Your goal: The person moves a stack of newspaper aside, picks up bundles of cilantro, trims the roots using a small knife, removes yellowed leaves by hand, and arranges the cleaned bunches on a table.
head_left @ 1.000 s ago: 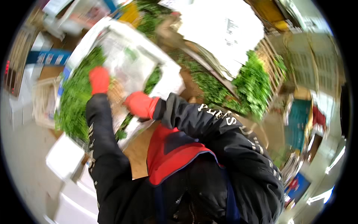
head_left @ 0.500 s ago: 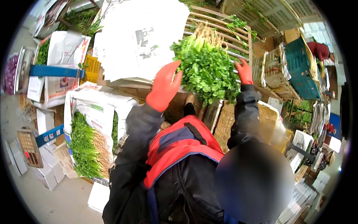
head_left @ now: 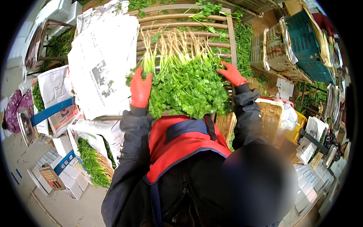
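1. The leafy greens [head_left: 189,89] lie in a broad row on the slatted rack [head_left: 170,25], directly in front of you, with roots [head_left: 176,41] pointing away and leaves toward you.
2. Your left hand [head_left: 140,90], in its red glove, is at the left edge of the row, with thumb and fingers parted, not clenched. Your right hand [head_left: 231,73] is bent at the right edge; I cannot tell whether it grasps any leaves.
3. Because you touch only the two sides, the middle has no hand under it. If you lift like this, I think the row could sag and the centre stems could slip out.
4. If you squeeze inward too strongly, the soft leaves may be bruised or torn under your gloves.
5. The thin roots lie across the gaps between slats. A sudden pull toward you might catch them and break some.
6. The stack of paper sheets [head_left: 102,68] is just beside your left hand. A wide movement of this arm could push sheets out of order.
7. The leaf ends come very near your red apron [head_left: 189,140]. If you lean forward, your body may press and fold them.
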A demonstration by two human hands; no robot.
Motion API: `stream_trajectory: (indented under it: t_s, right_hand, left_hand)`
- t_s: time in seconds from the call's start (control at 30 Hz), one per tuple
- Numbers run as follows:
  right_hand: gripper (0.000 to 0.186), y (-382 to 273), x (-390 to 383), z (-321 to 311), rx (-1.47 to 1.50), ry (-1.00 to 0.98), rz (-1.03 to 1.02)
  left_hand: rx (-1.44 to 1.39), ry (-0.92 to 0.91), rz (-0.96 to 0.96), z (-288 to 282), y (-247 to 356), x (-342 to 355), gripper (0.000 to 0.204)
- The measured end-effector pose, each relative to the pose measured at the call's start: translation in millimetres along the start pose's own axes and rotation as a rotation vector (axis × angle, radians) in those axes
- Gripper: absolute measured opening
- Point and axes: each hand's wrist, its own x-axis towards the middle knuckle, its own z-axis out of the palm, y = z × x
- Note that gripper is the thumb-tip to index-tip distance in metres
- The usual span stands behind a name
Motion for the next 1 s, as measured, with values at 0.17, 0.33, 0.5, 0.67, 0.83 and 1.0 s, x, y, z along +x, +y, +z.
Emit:
stream_trajectory:
  t_s: [0.17,0.33,0.5,0.67,0.83,1.0]
  right_hand:
    - [0.042,17,34,-24,-0.006,0.238,-0.146]
    - [0.037,-30,39,28,-0.523,0.54,-0.262]
    - [0.031,-1,53,-17,-0.324,0.571,-0.191]
    - [0.045,31,13,-130,-0.607,1.158,-0.264]
    - [0.035,-62,-3,20,0.143,0.329,-0.304]
    - [0.02,-60,-30,54,0.664,0.452,-0.391]
  left_hand:
    - [-0.141,0.079,0.318,-13,87,0,0.023]
    - [-0.066,-0.054,0.414,52,135,13,0.022]
    - [0.144,-0.218,0.39,95,117,36,0.024]
    - [-0.065,-0.212,0.207,82,101,37,0.02]
    - [-0.153,-0.218,0.388,69,126,23,0.015]
    - [-0.508,-0.308,0.532,74,122,26,0.017]
